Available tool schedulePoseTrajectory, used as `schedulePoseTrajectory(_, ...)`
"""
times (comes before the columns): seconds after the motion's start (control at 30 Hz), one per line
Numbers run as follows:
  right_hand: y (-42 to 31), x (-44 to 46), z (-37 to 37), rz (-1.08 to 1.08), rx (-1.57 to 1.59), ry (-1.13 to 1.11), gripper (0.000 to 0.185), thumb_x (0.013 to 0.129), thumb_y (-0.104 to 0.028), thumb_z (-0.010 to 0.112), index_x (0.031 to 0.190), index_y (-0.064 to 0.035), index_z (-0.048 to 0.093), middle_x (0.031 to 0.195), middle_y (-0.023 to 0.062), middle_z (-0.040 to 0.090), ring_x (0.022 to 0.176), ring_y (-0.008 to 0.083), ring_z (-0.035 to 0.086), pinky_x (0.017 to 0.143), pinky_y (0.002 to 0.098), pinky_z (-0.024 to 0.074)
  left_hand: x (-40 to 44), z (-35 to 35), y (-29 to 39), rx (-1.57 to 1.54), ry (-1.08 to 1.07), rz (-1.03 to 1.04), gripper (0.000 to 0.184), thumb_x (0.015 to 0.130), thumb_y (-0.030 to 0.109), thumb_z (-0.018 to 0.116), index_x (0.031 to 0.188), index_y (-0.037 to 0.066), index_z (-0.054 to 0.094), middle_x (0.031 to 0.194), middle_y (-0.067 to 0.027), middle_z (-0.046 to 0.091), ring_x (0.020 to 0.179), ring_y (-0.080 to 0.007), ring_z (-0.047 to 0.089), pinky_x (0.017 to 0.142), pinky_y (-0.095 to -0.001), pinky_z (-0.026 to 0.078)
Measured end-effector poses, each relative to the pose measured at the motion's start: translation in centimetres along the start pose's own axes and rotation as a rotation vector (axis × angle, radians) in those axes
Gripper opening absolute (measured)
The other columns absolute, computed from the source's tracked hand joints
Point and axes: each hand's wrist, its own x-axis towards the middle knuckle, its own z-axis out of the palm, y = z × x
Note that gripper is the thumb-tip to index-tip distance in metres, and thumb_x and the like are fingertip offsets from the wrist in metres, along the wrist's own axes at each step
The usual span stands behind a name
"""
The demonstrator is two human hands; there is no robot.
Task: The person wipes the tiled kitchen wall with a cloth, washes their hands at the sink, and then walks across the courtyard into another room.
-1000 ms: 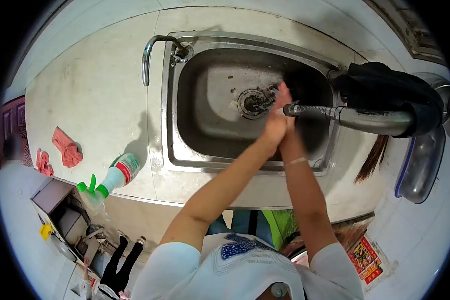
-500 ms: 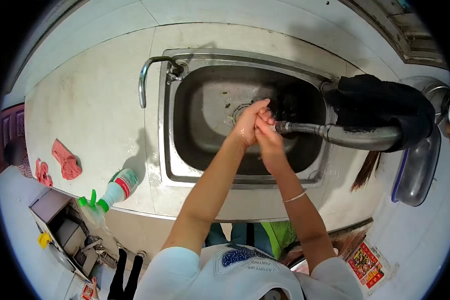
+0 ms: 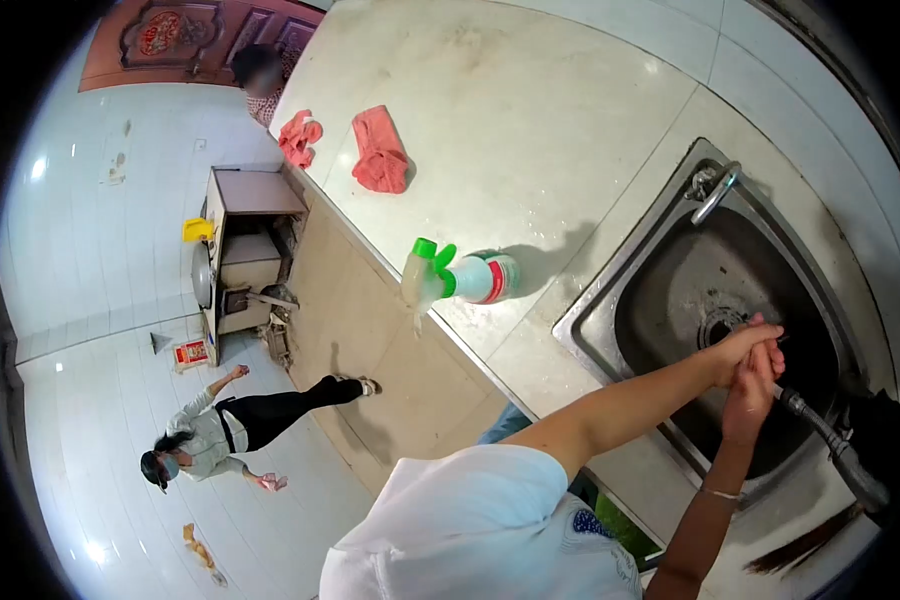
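Observation:
Over the metal sink (image 3: 610, 335), my left hand (image 3: 740, 352) and my right hand (image 3: 751, 392) are clasped together, fingers wrapped round each other. The end of a flexible metal spout (image 3: 800, 408) comes right up beside my right hand. Whether my fingers touch it I cannot tell, and water is hard to make out. The drain (image 3: 718, 325) lies partly hidden behind my left hand. A thin curved tap (image 3: 718, 192) stands at the sink's far corner. My right wrist wears a pale bangle (image 3: 720, 493).
A spray bottle (image 3: 482, 278) with a green top stands near the counter's edge. Two pink cloths (image 3: 379, 150) (image 3: 299, 138) lie farther off. One person (image 3: 210, 440) is on the floor side; another (image 3: 262, 82) is behind the counter's end. A bristly brush (image 3: 805, 540) lies beside the sink.
My view has swung to the left and tilted, so the sink now sits at the right and the room and a walking person show. My hands remain clasped by the spout.

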Motion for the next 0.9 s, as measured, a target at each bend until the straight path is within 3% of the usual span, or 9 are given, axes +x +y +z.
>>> schedulePoseTrajectory(0.03,-0.6,0.7,-0.3,0.105,0.471,0.07,0.045,0.091,-0.013,0.046,0.132,0.0033,0.038,0.135,0.0166,0.042,0.123,0.0252,0.041,0.1,0.0339,0.0354,-0.3,1.1,-1.9,-0.013,-0.004,-0.01,0.023,0.086,0.022,0.06,0.096,0.003,0.05,0.074,-0.0114,0.057,0.067,-0.0232,0.058,0.06,-0.0404,0.05)
schedulePoseTrajectory(0.1,-1.4,2.2,-1.5,0.281,1.401,0.251,0.055,0.093,-0.024,0.044,0.138,0.0033,0.031,0.139,0.0203,0.037,0.132,0.0311,0.033,0.11,0.0367,0.0274,-0.7,3.9,-7.4,-0.731,0.001,0.721,0.03,0.085,0.028,0.061,0.1,0.004,0.052,0.087,-0.0091,0.06,0.078,-0.0239,0.06,0.068,-0.043,0.051)
schedulePoseTrajectory(0.2,-1.5,2.1,-0.1,0.358,0.642,0.491,0.05,0.093,-0.022,0.049,0.135,-0.0007,0.033,0.131,0.0181,0.046,0.116,0.0295,0.052,0.106,0.0404,0.0362,1.7,-4.1,-6.3,-0.055,-0.271,-0.124,0.031,0.086,0.024,0.058,0.111,0.006,0.054,0.104,-0.0102,0.06,0.09,-0.0225,0.061,0.081,-0.0398,0.05)
schedulePoseTrajectory(0.3,2.2,-0.2,3.7,0.095,0.337,0.492,0.051,0.09,-0.016,0.058,0.133,-0.0029,0.036,0.129,0.0117,0.048,0.115,0.021,0.049,0.1,0.0329,0.0372,1.0,-2.3,-0.8,0.416,-0.064,-0.083,0.031,0.089,0.021,0.053,0.116,0.005,0.05,0.11,-0.0098,0.058,0.097,-0.0221,0.057,0.085,-0.0365,0.048)
schedulePoseTrajectory(0.5,-1.0,-1.2,2.5,0.53,0.847,0.332,0.048,0.086,-0.023,0.061,0.126,-0.0038,0.045,0.119,0.0099,0.052,0.108,0.0238,0.053,0.091,0.0365,0.0428,1.3,-2.4,1.9,1.765,-0.267,0.292,0.033,0.095,0.015,0.041,0.126,0.003,0.044,0.123,-0.0089,0.053,0.11,-0.0214,0.051,0.094,-0.0299,0.042)
schedulePoseTrajectory(0.53,-0.6,-0.8,1.8,0.585,1.091,0.167,0.052,0.084,-0.028,0.063,0.126,-0.0045,0.043,0.114,0.012,0.052,0.104,0.027,0.055,0.086,0.0387,0.0458,1.1,-2.0,1.3,1.766,-0.28,0.292,0.033,0.095,0.015,0.041,0.126,0.003,0.044,0.123,-0.0089,0.053,0.11,-0.0214,0.051,0.094,-0.0299,0.042)
schedulePoseTrajectory(0.63,1.3,0.3,1.2,0.363,1.28,0.118,0.031,0.086,-0.029,0.06,0.106,-0.0088,0.047,0.096,0.0055,0.052,0.089,0.0221,0.053,0.084,0.0383,0.0455,-0.8,-1.1,-1.9,0.127,-0.322,0.194,0.03,0.089,0.001,0.043,0.118,-0.006,0.05,0.123,-0.0141,0.052,0.116,-0.0206,0.047,0.097,-0.0294,0.039)
schedulePoseTrajectory(0.77,2.1,0.9,0.2,0.323,1.356,0.023,0.023,0.089,-0.031,0.058,0.078,-0.0136,0.046,0.066,-0.0022,0.043,0.064,0.0143,0.045,0.072,0.0358,0.0477,-2.4,-3.1,0.0,1.268,-0.112,0.041,0.06,0.096,0.034,0.047,0.147,0.023,0.017,0.154,-0.0089,0.006,0.138,-0.027,0.019,0.1,-0.0623,0.025)
schedulePoseTrajectory(0.9,1.3,2.6,-0.2,0.623,0.976,0.201,0.03,0.089,-0.031,0.059,0.068,-0.0173,0.042,0.055,-0.004,0.037,0.051,0.011,0.041,0.06,0.0337,0.0468,-4.5,-0.1,-2.4,0.162,-0.036,0.262,0.035,0.091,0.004,0.041,0.123,-0.01,0.041,0.127,-0.0186,0.047,0.12,-0.0256,0.044,0.103,-0.0326,0.033)
